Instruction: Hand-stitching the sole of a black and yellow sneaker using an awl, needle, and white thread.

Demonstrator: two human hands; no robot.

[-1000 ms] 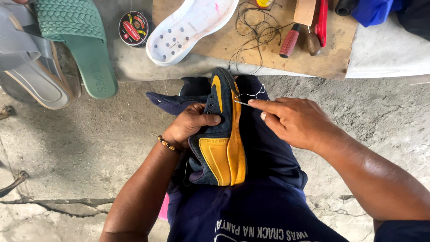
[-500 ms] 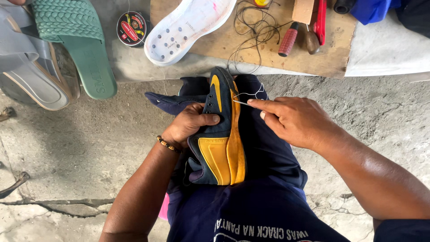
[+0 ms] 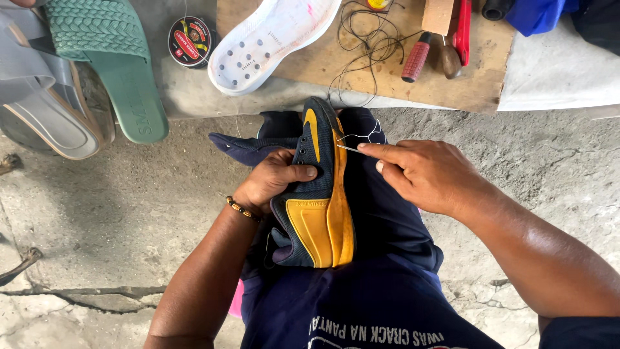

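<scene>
Shoe [image 3: 316, 194], navy with a yellow heel and sole edge, lay on its side across the person's lap, toe pointing away; the left hand [image 3: 274, 178] was closed around its upper from the left, thumb pressed flat on the navy side; the right hand [image 3: 423, 174] sat just right of the shoe, its fingers pinched shut on a needle [image 3: 349, 148] whose tip met the sole seam near the toe; white thread [image 3: 365, 134] looped beside that point; beyond the knees a wooden board [image 3: 381, 71] carried a white insole [image 3: 271, 42], tangled black cord [image 3: 368, 42] and a red-handled tool [image 3: 416, 61]; a green sandal [image 3: 113, 64] and a round tin [image 3: 190, 42] lay at far left on the floor [image 3: 116, 213].
</scene>
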